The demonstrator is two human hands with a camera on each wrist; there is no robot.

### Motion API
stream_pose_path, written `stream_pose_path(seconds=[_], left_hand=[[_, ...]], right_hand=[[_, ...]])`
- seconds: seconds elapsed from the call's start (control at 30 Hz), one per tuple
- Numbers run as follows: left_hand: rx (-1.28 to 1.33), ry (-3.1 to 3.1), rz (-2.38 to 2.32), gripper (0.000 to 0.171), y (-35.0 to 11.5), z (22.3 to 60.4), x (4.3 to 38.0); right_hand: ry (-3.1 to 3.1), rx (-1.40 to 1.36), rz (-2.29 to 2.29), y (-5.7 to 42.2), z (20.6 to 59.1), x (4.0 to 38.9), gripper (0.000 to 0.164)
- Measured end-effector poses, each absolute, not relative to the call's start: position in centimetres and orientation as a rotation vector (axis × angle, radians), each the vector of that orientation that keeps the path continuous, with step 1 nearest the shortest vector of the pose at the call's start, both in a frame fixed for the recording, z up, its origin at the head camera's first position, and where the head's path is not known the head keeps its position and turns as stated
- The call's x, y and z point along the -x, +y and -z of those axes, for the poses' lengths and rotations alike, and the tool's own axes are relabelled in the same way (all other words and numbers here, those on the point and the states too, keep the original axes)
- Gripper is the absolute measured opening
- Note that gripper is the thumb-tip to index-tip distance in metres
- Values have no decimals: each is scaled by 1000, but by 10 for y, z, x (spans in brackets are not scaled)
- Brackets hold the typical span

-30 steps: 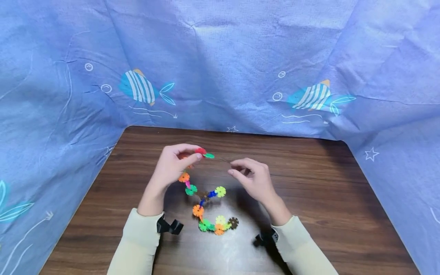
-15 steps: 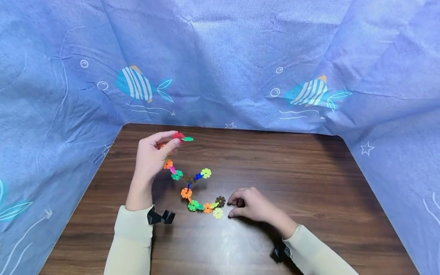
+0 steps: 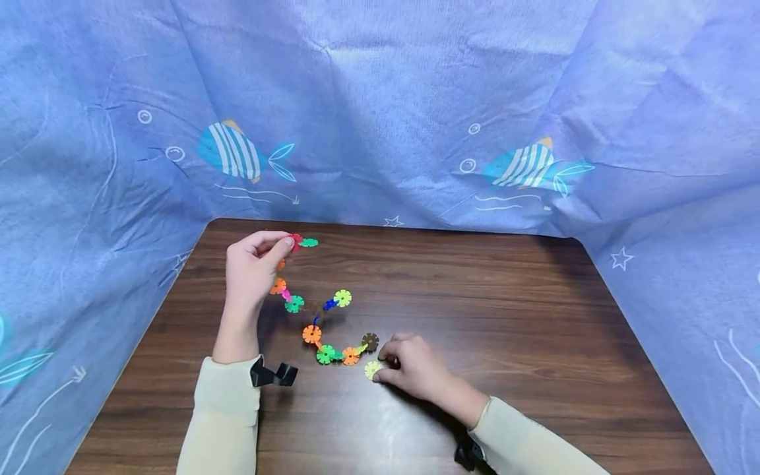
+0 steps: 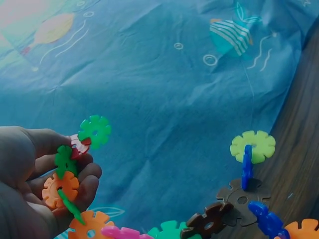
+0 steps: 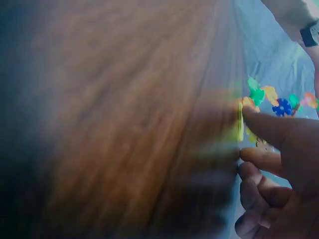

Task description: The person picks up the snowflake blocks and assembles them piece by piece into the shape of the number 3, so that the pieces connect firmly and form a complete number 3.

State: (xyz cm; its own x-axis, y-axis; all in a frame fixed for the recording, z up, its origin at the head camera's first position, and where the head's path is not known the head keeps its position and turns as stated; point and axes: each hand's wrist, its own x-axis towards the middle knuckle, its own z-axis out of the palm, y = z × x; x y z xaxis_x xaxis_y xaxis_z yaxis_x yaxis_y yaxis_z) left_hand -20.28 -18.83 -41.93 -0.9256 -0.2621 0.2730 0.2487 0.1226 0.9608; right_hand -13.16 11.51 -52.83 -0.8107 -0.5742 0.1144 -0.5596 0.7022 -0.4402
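Observation:
My left hand (image 3: pixel 251 274) pinches a red flower-shaped notched disc (image 4: pixel 79 145) between thumb and fingertips. A green disc (image 4: pixel 94 132) is slotted onto it. From the hand runs a chain of interlocking discs, with an orange disc (image 4: pixel 90 225) near the fingers and brown (image 4: pixel 242 201) and dark blue discs further along. A dark brown disc (image 3: pixel 371 342) ends the chain near my right hand (image 3: pixel 415 366). That hand is low over the table, its thumb touching a loose pale yellow disc (image 3: pixel 372 371); its index fingertip is apart from the thumb.
The brown wooden table (image 3: pixel 505 297) has a rounded far edge. Blue fabric (image 3: pixel 380 99) printed with fish surrounds it at the back and sides. A yellow-green disc (image 3: pixel 342 298) sticks out from the chain's middle on a blue one.
My left hand has moved left, taking the chain with it. My right hand has come away from the left one, down toward the table, and reached the pale yellow disc.

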Motion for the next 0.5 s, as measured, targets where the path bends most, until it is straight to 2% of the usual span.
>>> stream_pose_path(seconds=[0.13, 0.3, 0.5], left_hand=[[-11, -2001, 1899, 20, -187, 419, 203], [20, -2001, 1924, 22, -186, 419, 203], [84, -1955, 2042, 25, -177, 423, 203]], right_hand=[[2794, 939, 764, 116, 526, 133, 22], [2622, 832, 911, 123, 520, 139, 21], [2508, 748, 1176, 133, 488, 157, 18]])
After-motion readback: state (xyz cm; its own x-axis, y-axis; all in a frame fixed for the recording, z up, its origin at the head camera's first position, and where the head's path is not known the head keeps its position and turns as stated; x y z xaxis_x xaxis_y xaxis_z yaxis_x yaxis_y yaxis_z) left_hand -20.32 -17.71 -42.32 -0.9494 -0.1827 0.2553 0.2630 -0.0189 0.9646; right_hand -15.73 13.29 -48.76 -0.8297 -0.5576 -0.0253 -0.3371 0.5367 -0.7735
